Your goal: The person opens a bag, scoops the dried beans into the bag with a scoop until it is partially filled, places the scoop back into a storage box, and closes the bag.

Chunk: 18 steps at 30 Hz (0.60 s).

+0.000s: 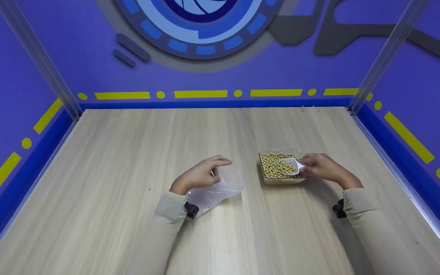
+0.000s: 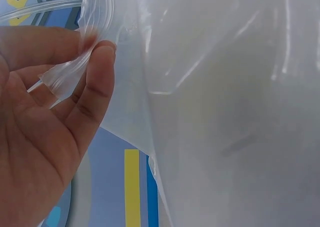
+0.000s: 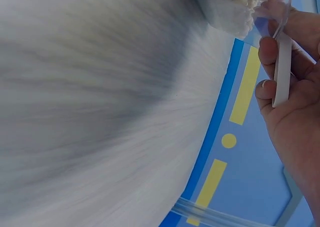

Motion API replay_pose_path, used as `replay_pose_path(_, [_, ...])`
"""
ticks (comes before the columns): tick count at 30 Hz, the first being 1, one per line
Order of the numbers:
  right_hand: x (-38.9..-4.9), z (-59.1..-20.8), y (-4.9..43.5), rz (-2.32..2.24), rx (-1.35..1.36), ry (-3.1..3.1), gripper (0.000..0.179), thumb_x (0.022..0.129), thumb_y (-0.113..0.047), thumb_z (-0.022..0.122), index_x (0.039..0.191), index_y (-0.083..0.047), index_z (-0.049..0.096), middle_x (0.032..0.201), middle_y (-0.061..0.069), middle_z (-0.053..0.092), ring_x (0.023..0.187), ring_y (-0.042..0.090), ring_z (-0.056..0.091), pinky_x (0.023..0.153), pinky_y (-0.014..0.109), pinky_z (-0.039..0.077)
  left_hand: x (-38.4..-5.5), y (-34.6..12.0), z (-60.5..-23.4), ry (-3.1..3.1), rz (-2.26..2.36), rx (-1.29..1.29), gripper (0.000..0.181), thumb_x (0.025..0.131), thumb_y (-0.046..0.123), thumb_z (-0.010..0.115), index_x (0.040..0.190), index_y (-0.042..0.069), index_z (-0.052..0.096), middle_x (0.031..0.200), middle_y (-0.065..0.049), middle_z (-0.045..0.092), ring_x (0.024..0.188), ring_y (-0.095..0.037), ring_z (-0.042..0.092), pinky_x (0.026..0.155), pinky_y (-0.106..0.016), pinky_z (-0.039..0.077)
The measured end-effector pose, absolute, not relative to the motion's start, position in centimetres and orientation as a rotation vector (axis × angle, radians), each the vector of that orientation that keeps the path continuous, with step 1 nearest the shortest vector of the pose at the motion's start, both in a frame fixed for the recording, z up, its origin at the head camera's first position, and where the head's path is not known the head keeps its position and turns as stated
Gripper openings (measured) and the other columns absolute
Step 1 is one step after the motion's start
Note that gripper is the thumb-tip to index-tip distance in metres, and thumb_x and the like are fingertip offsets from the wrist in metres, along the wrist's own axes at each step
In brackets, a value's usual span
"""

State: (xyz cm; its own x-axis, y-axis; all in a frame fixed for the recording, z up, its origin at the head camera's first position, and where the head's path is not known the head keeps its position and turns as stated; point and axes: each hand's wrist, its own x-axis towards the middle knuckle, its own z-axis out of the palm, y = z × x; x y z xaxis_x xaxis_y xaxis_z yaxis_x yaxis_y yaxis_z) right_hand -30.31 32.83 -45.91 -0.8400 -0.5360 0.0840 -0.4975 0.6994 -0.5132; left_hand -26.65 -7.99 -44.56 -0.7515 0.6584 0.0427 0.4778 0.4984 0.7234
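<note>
Between thumb and fingers, my left hand (image 1: 203, 174) pinches the rim of a clear plastic bag (image 1: 220, 194), which hangs down over the table. In the left wrist view the bag (image 2: 235, 112) fills much of the picture, its folded edge caught at the fingertips. To the right, a clear rectangular container (image 1: 284, 181) holds pale yellow-green soybeans (image 1: 275, 165). My right hand (image 1: 325, 167) grips the handle of a white scoop (image 1: 291, 165), whose bowl sits among the beans at the container's right side. The right wrist view shows the white handle (image 3: 282, 72) held within the curled fingers.
A light wood-grain table (image 1: 120, 152) lies under everything. Blue-purple panels with yellow marks (image 1: 201, 94) enclose its back and both sides, with metal posts (image 1: 388, 53) at the corners. Dark wrist straps (image 1: 191, 210) sit at both cuffs.
</note>
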Motion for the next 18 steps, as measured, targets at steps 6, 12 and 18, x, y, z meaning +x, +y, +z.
replay_pose_path(6, [-30.42, -45.93, 32.88, -0.85, -0.866, 2.821, 0.026, 0.088, -0.007, 0.066, 0.111, 0.005, 0.07, 0.099, 0.013, 0.069, 0.086, 0.019, 0.061, 0.072, 0.028, 0.049, -26.78, -8.05, -44.53, 2.504, 1.102, 0.97, 0.058, 0.087, -0.007, 0.056, 0.143, 0.005, 0.045, 0.145, -0.01, 0.045, 0.089, -0.021, 0.059, 0.077, -0.03, 0.05])
replay_pose_path(12, [-30.39, -46.05, 32.93, -0.867, -0.846, 2.826, 0.027, 0.087, -0.006, 0.067, 0.112, 0.006, 0.069, 0.102, 0.014, 0.07, 0.089, 0.022, 0.062, 0.075, 0.029, 0.05, -26.78, -8.03, -44.54, 2.502, 1.093, 0.974, 0.058, 0.087, -0.006, 0.057, 0.143, 0.004, 0.045, 0.145, -0.011, 0.044, 0.089, -0.021, 0.059, 0.078, -0.03, 0.05])
replay_pose_path(18, [-30.37, -46.1, 33.0, -0.913, -0.795, 2.785, 0.028, 0.088, -0.006, 0.066, 0.114, 0.004, 0.069, 0.104, 0.014, 0.069, 0.09, 0.017, 0.061, 0.075, 0.025, 0.05, -26.85, -8.05, -44.6, 2.498, 1.098, 0.966, 0.058, 0.087, -0.006, 0.057, 0.143, 0.004, 0.044, 0.146, -0.011, 0.044, 0.089, -0.021, 0.06, 0.078, -0.03, 0.05])
